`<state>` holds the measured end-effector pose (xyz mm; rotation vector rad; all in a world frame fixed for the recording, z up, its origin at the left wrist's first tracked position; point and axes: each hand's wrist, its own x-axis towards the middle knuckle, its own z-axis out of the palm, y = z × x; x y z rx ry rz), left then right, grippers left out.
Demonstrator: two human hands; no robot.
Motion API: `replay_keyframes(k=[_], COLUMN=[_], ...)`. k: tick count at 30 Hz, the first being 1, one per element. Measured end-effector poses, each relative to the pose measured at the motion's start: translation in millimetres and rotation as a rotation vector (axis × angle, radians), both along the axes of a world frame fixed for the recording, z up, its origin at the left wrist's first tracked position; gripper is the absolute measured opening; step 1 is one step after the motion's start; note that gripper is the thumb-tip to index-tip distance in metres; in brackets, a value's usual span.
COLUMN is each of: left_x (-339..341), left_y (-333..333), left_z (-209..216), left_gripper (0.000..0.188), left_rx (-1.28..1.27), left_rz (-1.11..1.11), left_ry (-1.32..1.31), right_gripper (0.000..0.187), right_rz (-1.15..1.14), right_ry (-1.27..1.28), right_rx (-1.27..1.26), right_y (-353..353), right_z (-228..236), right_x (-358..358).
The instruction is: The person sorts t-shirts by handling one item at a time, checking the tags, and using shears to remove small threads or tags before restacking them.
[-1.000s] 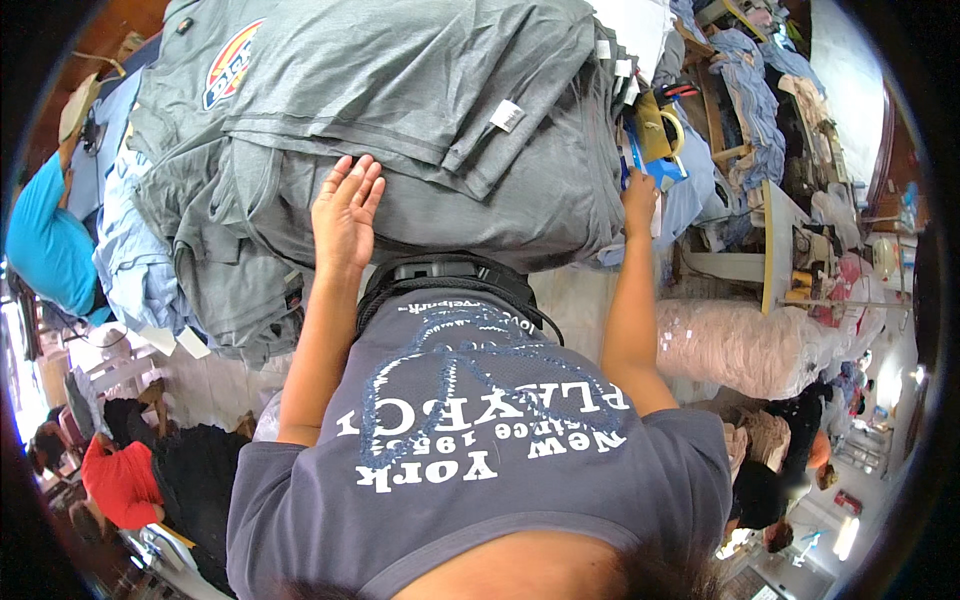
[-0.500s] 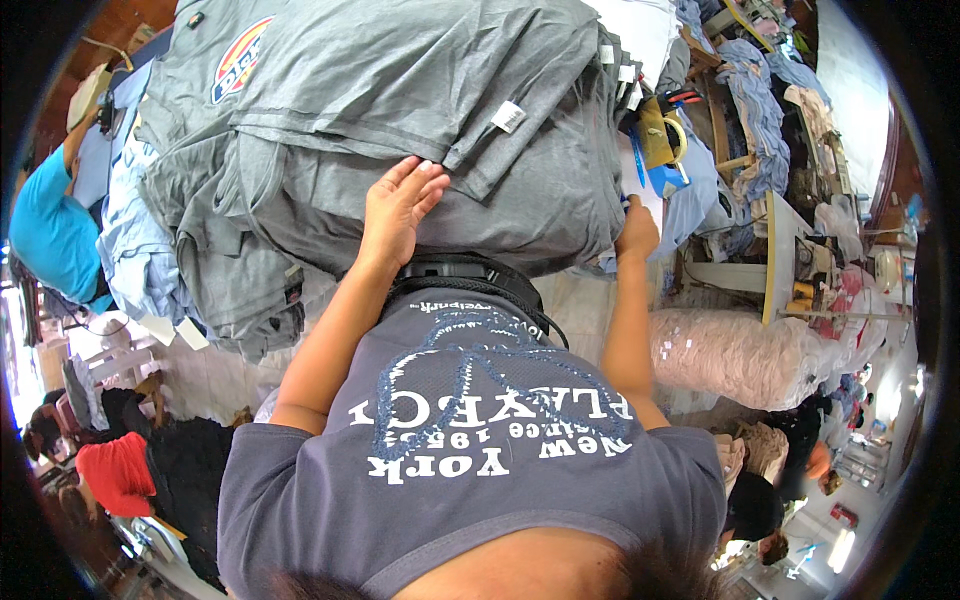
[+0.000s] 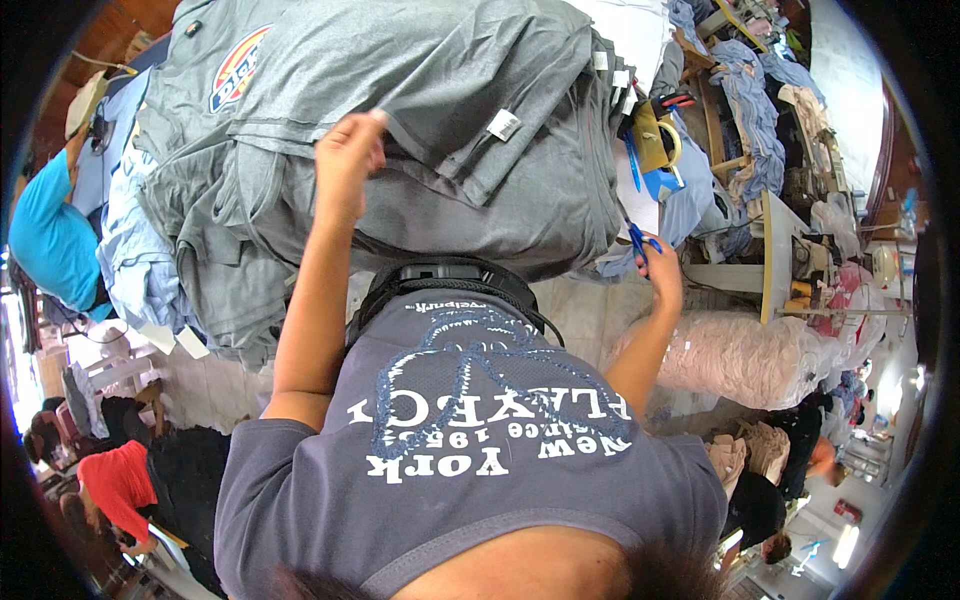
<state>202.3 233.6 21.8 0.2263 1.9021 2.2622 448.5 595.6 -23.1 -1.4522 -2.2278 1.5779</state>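
"Looking down through the head camera, where is the left hand?"

"It's over the front of the grey garment pile (image 3: 480, 232), by the lower edge of the top grey garment (image 3: 430, 60). The left hand (image 3: 348, 160) has its fingers curled in, tips up at that edge. Whether they pinch any cloth, I can't tell."

"And the right hand (image 3: 660, 268)?"

"Lower, just off the pile's right front corner. Its fingers are closed round the handles of some blue scissors (image 3: 643, 242), blades pointing up and away from the person."

"How does the top garment lie?"

"Spread across the pile, a bit rumpled, with a white label (image 3: 503, 124) showing near its right part and a colourful round-topped emblem (image 3: 238, 70) at the upper left. More white tags (image 3: 621, 78) stick out along the pile's right side."

"Anything close to the scissors?"

"White paper (image 3: 646, 213) just beyond them, then a tape roll (image 3: 650, 135) farther up. To the right sits a big pinkish bundle (image 3: 735, 358) in clear wrapping."

"Who else is about?"

"Somebody in a teal top (image 3: 52, 240) at far left, past some light blue garments (image 3: 140, 245), and somebody in a red top (image 3: 115, 485) lower down."
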Motion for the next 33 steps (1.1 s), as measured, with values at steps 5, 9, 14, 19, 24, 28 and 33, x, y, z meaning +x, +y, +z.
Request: replay_keyframes(k=[5, 9, 14, 19, 24, 28, 33], left_x=[0, 10, 5, 18, 27, 31, 32], left_y=[6, 16, 21, 30, 34, 35, 30], left_z=[-10, -30, -18, -8, -20, -18, 1], left_gripper=[0.043, 0.037, 0.028, 0.022, 0.024, 0.024, 0.019], left_rx=[0.355, -0.102, -0.177, 0.438, 0.264, 0.207, 0.261], left_rz=[0.043, -0.16, -0.231, -0.254, -0.281, -0.222, -0.23], left_ry=[-0.401, -0.035, -0.136, -0.484, -0.448, -0.421, -0.44], right_gripper=[0.039, 0.056, 0.063, 0.058, 0.054, 0.054, 0.049], right_rz=[-0.122, -0.043, 0.131, 0.447, 0.34, 0.38, 0.572], right_ry=[0.546, 0.941, 1.047, 0.811, 0.755, 0.717, 0.458], right_rx=[-0.108, -0.239, -0.478, -0.43, -0.93, -0.89, -0.177], right_y=[-4, -44, -107, -143, -164, -166, -163], right_z=[30, 74, 81, 71, 71, 71, 71], right_x=[19, -3, -46, -64, -79, -78, -75])
